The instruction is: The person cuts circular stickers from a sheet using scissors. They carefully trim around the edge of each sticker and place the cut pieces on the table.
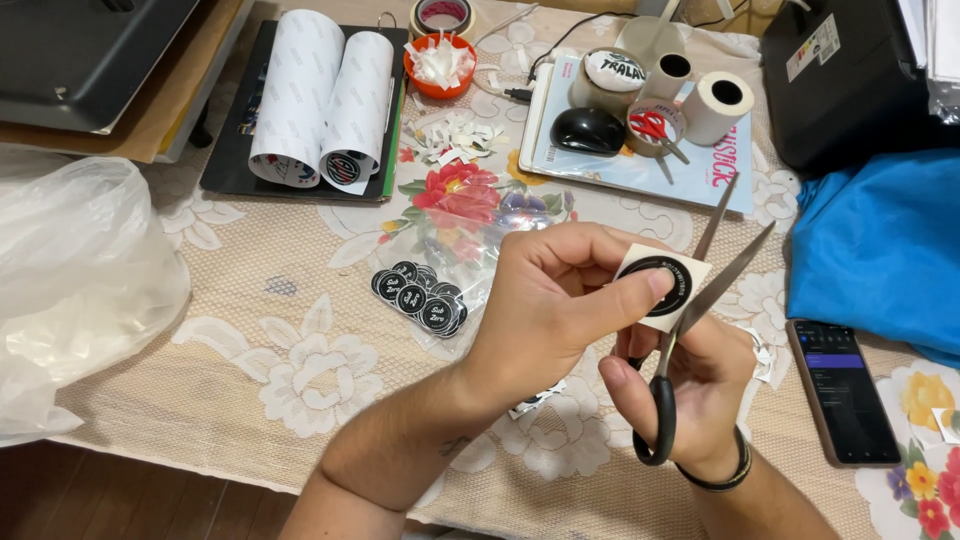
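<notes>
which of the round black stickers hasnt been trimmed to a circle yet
The one pinched in the left hand: that sticker has square pale backing, while the cut stickers lie on the clear bag.

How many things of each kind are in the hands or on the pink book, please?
Scissors: 2, one pair in the right hand, open, one red-handled
Square sticker piece: 1, in the left hand, at
Computer mouse: 1
Paper rolls: 2
Total: 6

Head camera looks steeply down, close, probably forward-tilted.
</notes>
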